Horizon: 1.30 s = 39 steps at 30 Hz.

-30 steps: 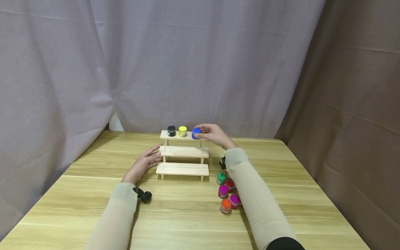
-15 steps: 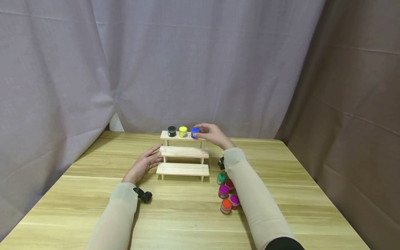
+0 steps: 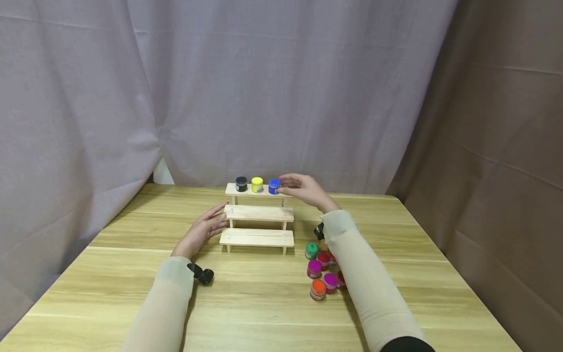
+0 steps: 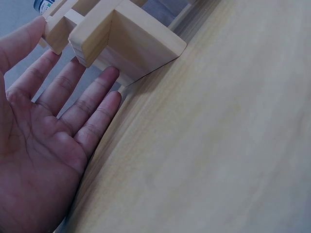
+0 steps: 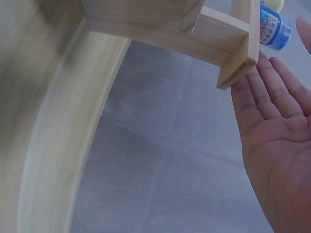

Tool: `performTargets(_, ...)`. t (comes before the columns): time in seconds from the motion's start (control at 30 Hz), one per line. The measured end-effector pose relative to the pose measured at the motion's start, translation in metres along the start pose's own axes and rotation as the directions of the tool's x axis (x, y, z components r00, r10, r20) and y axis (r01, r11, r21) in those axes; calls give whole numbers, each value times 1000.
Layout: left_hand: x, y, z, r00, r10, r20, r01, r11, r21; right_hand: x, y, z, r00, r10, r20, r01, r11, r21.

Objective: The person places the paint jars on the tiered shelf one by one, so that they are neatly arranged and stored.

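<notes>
A three-tier wooden stand [image 3: 257, 237] occupies the middle of the table. Along its top step sit a black paint jar [image 3: 241, 184], a yellow paint jar [image 3: 257, 185] and a blue paint jar [image 3: 274, 186], left to right. My right hand [image 3: 306, 189] is just right of the blue jar, fingers extended; the right wrist view shows its bare palm beside the jar [image 5: 275, 30] and the end of the step. At the stand's left side, my left hand [image 3: 203, 231] has its straight fingers against the ends of the steps, as the left wrist view shows with the palm [image 4: 43, 141] bare.
Right of the stand, several paint jars cluster on the wooden table [image 3: 246, 313]: a green jar [image 3: 312, 251], a red jar [image 3: 322, 260], magenta jars [image 3: 314, 268] and an orange jar [image 3: 318, 289]. My right sleeve [image 3: 365, 274] partly covers the group. Grey curtains [image 3: 281, 88] hang behind.
My right hand has let go of the blue paint jar on the top step and drawn back slightly to the right. The jar shifted a little left before that. My left hand has stayed put.
</notes>
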<state>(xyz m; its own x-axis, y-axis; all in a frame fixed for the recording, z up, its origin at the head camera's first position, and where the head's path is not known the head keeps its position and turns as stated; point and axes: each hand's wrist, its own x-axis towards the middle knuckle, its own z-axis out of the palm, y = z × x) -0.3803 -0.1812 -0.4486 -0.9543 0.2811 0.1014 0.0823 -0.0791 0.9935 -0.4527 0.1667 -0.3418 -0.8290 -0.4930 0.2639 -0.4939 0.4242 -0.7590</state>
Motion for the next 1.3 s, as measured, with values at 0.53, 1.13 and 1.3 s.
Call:
performTargets(0.53, 4, -5, 7, 1000, -2, 21, 2, 1000, -6, -54, 12, -23, 1000, -3, -17, 2, 999, -38)
performTargets(1.13, 4, -1, -3, 1000, -6, 6, 6, 1000, 22, -97, 38, -41, 998, 63, 24, -63, 998, 4)
performTargets(1.3, 2, 0, -6, 1000, -5, 2, 5, 1000, 30, -97, 45, -42, 996, 75, 58, -74, 997, -22)
